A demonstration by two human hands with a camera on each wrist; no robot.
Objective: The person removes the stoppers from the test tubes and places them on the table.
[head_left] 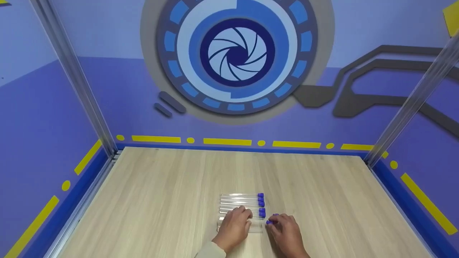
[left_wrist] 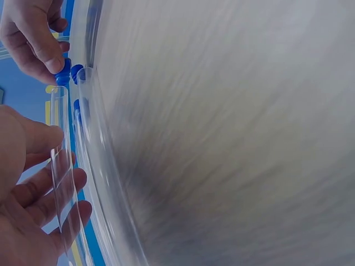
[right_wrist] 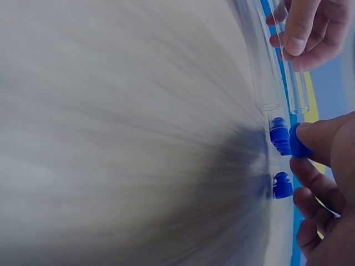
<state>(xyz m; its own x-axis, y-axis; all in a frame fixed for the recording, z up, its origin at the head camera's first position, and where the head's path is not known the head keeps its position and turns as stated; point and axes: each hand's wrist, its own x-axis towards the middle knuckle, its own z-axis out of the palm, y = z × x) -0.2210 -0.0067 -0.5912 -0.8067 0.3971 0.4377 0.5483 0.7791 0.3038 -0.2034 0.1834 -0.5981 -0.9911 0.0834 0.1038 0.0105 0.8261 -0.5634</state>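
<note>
My left hand (head_left: pixel 235 226) pinches a clear test tube (left_wrist: pixel 61 160) between thumb and fingers, its open mouth facing right. In my right hand (head_left: pixel 287 231), thumb and finger pinch a blue stopper (right_wrist: pixel 299 142) right at that mouth. An uncapped test tube (right_wrist: pixel 264 83) lies on the table beside the held one. Two loose blue items sit close by: a ribbed stopper (right_wrist: pixel 279 134) beyond the pinched one, and another stopper (right_wrist: pixel 282 185) near my right fingers. Beyond my left hand, several test tubes (head_left: pixel 238 198) lie in a row with blue stoppers (head_left: pixel 261 204) on their right ends.
The tubes lie on a light wood-grain table (head_left: pixel 161 200). Blue-purple panels (head_left: pixel 107 93) with yellow dashes enclose its back and sides, with metal posts (head_left: pixel 77 79) at the corners.
</note>
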